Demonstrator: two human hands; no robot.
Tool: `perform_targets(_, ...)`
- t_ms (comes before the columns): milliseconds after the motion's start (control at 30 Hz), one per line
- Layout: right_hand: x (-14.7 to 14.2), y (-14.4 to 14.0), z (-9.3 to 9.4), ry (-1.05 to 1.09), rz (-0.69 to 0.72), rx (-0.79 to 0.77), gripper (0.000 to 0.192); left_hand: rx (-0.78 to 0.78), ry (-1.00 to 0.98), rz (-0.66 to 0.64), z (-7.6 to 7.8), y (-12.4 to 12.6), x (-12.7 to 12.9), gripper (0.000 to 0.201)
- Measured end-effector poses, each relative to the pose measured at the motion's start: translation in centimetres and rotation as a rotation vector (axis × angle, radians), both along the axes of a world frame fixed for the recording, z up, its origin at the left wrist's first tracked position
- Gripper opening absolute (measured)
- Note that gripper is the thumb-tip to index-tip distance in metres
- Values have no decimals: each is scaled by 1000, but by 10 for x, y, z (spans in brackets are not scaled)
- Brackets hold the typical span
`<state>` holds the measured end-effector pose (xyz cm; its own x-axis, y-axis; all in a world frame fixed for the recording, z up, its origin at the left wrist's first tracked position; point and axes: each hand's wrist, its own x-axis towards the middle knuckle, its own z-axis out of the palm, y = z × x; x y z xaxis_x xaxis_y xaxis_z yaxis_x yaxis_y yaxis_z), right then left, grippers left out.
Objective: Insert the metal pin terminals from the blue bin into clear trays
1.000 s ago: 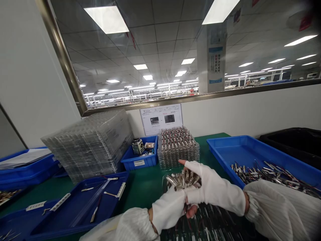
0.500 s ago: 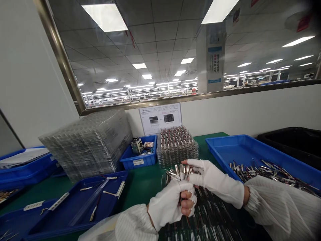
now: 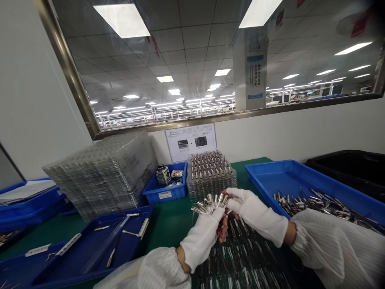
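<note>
My left hand (image 3: pixel 207 230), in a white fingerless glove, is closed around a bunch of small silver cylinders with wires (image 3: pixel 210 204). Their metal ends fan out above the glove, and thin red wires hang near the palm. My right hand (image 3: pixel 249 210), gloved the same way, has its fingertips at the right side of the bunch. Whether it pinches one of the cylinders is hidden. Below both hands lies a clear plastic tray (image 3: pixel 240 265) filled with rows of similar wired cylinders.
Behind stands a stack of filled clear trays (image 3: pixel 212 176). A blue bin (image 3: pixel 264 172) at right holds loose wired cylinders, beside a black bin (image 3: pixel 345 160). At left are a tall stack of clear trays (image 3: pixel 105 172), a small blue bin (image 3: pixel 155 196) and a shallow blue tray (image 3: pixel 78 249).
My left hand has turned, and the bunch now tilts and fans out further left. My right fingertips have stayed close to it. The view has shifted slightly.
</note>
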<state>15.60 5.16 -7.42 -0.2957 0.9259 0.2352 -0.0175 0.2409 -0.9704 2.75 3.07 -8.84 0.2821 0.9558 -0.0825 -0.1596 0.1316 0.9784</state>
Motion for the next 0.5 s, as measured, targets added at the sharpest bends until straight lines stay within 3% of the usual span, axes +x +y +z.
perform_targets(133, -1, -1, 0, 15, -26, 58, 25, 28, 97, 45, -6, 3, 1, 39)
perform_targets(233, -2, -4, 0, 50, 55, 66, 50, 32, 194, 55, -6, 2, -1, 40)
perform_targets(300, -3, -6, 2, 66, 89, 43, 54, 40, 256, 63, -5, 1, -2, 39)
perform_targets(500, -4, -9, 10, 114, 80, 79, 10, -49, 164, 60, -5, 1, -1, 35)
